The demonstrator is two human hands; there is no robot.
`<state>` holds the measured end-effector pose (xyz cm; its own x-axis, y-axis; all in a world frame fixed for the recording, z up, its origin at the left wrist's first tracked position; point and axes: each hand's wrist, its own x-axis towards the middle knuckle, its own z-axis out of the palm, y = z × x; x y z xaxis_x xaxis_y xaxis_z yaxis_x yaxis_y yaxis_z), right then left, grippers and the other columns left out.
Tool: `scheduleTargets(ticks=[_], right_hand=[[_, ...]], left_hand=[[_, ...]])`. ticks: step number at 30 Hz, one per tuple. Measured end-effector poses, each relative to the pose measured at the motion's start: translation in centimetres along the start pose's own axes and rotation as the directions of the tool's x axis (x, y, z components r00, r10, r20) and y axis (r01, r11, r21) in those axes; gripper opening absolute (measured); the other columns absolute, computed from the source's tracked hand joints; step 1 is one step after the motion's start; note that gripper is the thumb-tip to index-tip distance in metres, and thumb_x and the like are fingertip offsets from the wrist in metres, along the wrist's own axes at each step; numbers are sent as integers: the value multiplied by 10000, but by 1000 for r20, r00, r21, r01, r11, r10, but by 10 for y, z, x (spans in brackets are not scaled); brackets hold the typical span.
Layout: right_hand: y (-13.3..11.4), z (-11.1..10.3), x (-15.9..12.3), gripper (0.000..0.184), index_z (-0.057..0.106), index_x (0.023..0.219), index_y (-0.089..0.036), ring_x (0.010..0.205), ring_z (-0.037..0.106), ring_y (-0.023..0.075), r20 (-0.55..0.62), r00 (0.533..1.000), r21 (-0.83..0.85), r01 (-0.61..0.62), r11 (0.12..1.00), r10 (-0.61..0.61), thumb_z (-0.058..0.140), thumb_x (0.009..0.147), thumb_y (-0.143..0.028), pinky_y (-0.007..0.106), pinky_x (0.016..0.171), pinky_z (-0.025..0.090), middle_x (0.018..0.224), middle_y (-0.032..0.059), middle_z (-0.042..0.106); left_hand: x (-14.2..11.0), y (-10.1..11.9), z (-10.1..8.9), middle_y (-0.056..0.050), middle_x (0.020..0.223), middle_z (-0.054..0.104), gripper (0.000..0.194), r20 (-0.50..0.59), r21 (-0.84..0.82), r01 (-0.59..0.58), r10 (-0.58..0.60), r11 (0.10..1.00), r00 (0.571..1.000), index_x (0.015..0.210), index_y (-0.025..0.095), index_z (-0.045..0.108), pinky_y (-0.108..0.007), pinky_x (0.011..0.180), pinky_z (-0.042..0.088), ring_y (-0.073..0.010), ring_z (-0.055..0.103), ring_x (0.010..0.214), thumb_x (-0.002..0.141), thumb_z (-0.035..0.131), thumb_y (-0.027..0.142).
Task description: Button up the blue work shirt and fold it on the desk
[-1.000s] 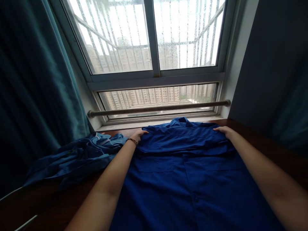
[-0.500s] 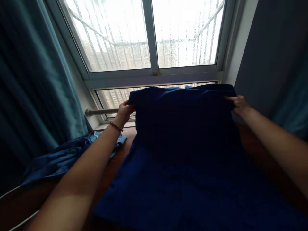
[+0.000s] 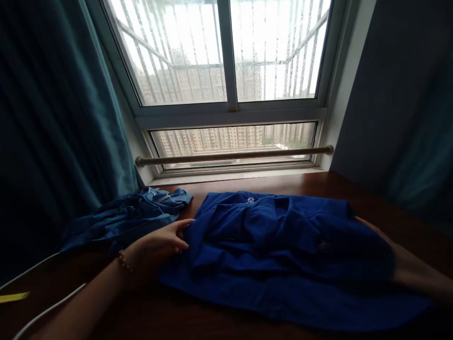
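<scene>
A dark blue shirt (image 3: 255,264) lies bunched in loose folds on the brown wooden surface, with a bit of white lettering showing near its far edge. My left hand (image 3: 166,241) is at the shirt's left edge, its thumb and forefinger curled against the cloth. On the opposite side, my right hand (image 3: 384,241) touches the shirt's right edge; the cloth covers most of its fingers, so its grip is hidden.
A second, lighter blue garment (image 3: 134,217) lies crumpled at the left, by the teal curtain (image 3: 102,118). A horizontal rail (image 3: 233,155) crosses the low window. A white cable (image 3: 49,309) and a yellow strip (image 3: 14,297) lie at the lower left.
The blue shirt, held up in front of the window before, has come down onto the wooden surface and folded over itself. Both hands have lowered with it, uncovering the rail and lower window.
</scene>
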<state>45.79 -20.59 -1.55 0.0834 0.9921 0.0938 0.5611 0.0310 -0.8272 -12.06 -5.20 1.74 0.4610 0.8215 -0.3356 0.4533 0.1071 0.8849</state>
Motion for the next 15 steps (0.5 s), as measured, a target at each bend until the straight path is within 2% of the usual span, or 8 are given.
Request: scheduleTargets(ticks=[2, 5, 8, 10, 12, 14, 15], right_hand=[[-10, -4, -7, 1096, 187, 1234, -596, 1200, 341, 243, 39, 999, -30, 36, 999, -35, 797, 412, -204, 295, 1025, 298, 1327, -103, 335], [-15, -6, -6, 1045, 213, 1250, -562, 1210, 330, 243, 59, 998, 22, 13, 1000, -14, 791, 440, -241, 305, 978, 379, 1325, -85, 347], [-16, -8, 0, 826, 418, 1170, -504, 1111, 455, 287, 22, 991, 71, -131, 989, 130, 781, 462, -282, 335, 885, 474, 1228, -49, 476], [-19, -15, -1, 639, 551, 1058, -436, 990, 542, 308, 30, 980, 122, -200, 972, 197, 771, 470, -317, 345, 785, 527, 1105, -11, 569], [-23, -26, -9, 476, 624, 948, -355, 895, 585, 308, 73, 977, 145, -209, 967, 201, 753, 490, -359, 342, 732, 537, 987, 23, 619], [-26, -37, -23, 391, 651, 882, -284, 843, 600, 301, 109, 978, 71, -186, 980, 177, 731, 515, -392, 339, 716, 533, 914, 45, 637], [-26, -41, -30, 374, 663, 840, -256, 818, 605, 300, 74, 983, 0, -170, 985, 170, 733, 504, -406, 333, 700, 533, 880, 52, 644]], left_hand=[[2, -7, 9, -8, 689, 619, 604, -51, -3, -35, 35, 999, 998, 1083, 204, 515, -225, 448, 427, -135, 551, 484, 519, 732, 204], [7, -13, 18, -9, 619, 590, 411, -187, -86, -97, 79, 992, 979, 943, 152, 574, -208, 414, 393, -111, 516, 438, 593, 696, 332], [4, -10, 19, 17, 612, 565, 297, -350, -260, -251, 152, 932, 924, 835, 166, 591, -175, 377, 331, -47, 417, 384, 616, 678, 347], [-5, -7, 13, 27, 605, 559, 248, -415, -318, -330, 182, 889, 891, 802, 175, 598, -170, 379, 324, -32, 377, 380, 609, 683, 304], [-18, -8, 6, 12, 619, 575, 236, -419, -334, -318, 162, 887, 894, 787, 168, 609, -178, 399, 351, -49, 415, 412, 582, 691, 252], [-30, -14, 1, -10, 637, 593, 285, -384, -339, -259, 118, 905, 916, 802, 151, 618, -191, 428, 386, -86, 488, 472, 533, 701, 193], [-36, -18, -1, -17, 641, 599, 318, -359, -339, -221, 92, 915, 929, 810, 143, 620, -197, 438, 398, -103, 513, 493, 504, 703, 168]])
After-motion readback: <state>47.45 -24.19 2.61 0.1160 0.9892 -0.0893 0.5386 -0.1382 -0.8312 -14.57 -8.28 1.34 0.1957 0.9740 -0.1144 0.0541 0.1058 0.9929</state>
